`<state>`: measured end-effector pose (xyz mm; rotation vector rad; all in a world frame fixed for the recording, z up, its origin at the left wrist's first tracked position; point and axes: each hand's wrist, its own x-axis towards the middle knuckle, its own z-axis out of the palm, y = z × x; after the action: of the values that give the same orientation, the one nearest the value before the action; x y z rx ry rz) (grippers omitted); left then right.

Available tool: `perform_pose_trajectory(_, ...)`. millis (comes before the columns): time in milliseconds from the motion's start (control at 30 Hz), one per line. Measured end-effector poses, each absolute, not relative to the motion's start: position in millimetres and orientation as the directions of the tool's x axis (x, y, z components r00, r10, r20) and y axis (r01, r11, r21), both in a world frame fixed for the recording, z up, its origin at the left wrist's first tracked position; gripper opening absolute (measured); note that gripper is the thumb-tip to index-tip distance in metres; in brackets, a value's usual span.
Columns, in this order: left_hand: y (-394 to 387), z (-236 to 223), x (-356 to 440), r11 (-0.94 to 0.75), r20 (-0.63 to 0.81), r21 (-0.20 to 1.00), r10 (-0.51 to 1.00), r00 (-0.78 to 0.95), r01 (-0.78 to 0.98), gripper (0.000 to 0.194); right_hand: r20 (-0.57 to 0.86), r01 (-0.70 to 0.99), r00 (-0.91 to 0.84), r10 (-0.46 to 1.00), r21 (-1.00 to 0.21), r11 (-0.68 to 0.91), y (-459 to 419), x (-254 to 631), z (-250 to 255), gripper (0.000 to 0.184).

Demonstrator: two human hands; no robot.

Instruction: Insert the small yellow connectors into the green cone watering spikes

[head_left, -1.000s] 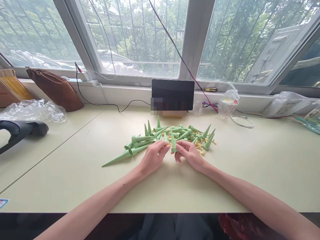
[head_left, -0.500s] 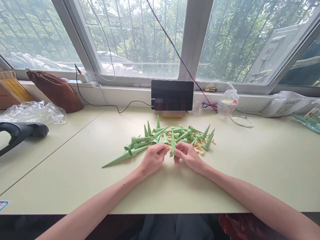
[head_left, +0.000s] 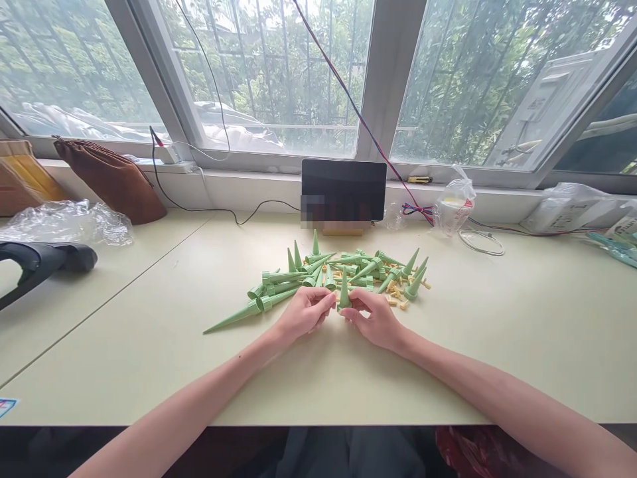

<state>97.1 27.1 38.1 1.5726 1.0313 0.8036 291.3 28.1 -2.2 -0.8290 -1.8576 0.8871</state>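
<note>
My right hand grips a green plastic spike near its wide base, its point upward. Just left of it, my left hand is pinched closed, and a small yellow plastic piece peeks out at the fingertips, mostly hidden. Both hands are close together in front of a heap of similar green spikes, some lying and some standing on their bases. Small yellow plastic pieces are scattered among the spikes, mostly on the right side.
Behind the heap, a dark-screened tablet leans on a stand. A bagged cup and a coiled white cable lie to its right. At the left are a brown drawstring bag, clear plastic wrap and a black object.
The green spike in my right hand has come down slightly, and its base is now more covered by the fingers. My left hand stays close beside it, its fingers straighter.
</note>
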Motion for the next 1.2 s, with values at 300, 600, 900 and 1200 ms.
perform_pose_trajectory(300,28.0,36.6,96.9,-0.149,0.054,0.968,0.908,0.415,0.2,0.039,0.379,0.144,-0.382,0.843,-0.876,0.46,25.3,290.7,0.1,0.026)
perform_pose_trajectory(600,28.6,33.3,96.0,-0.273,0.172,0.939,0.901,0.398,0.211,0.036,0.304,0.028,-0.405,0.862,-0.939,0.344,26.7,290.0,0.6,0.027)
perform_pose_trajectory(900,29.9,28.2,95.8,-0.313,0.217,0.927,0.897,0.385,0.208,0.033,0.248,-0.057,-0.436,0.865,-0.967,0.248,27.4,290.7,3.0,0.032)
perform_pose_trajectory(1200,29.3,30.3,95.8,-0.33,0.235,0.922,0.893,0.384,0.203,0.033,0.25,-0.07,-0.437,0.864,-0.967,0.245,26.6,290.1,6.9,0.032)
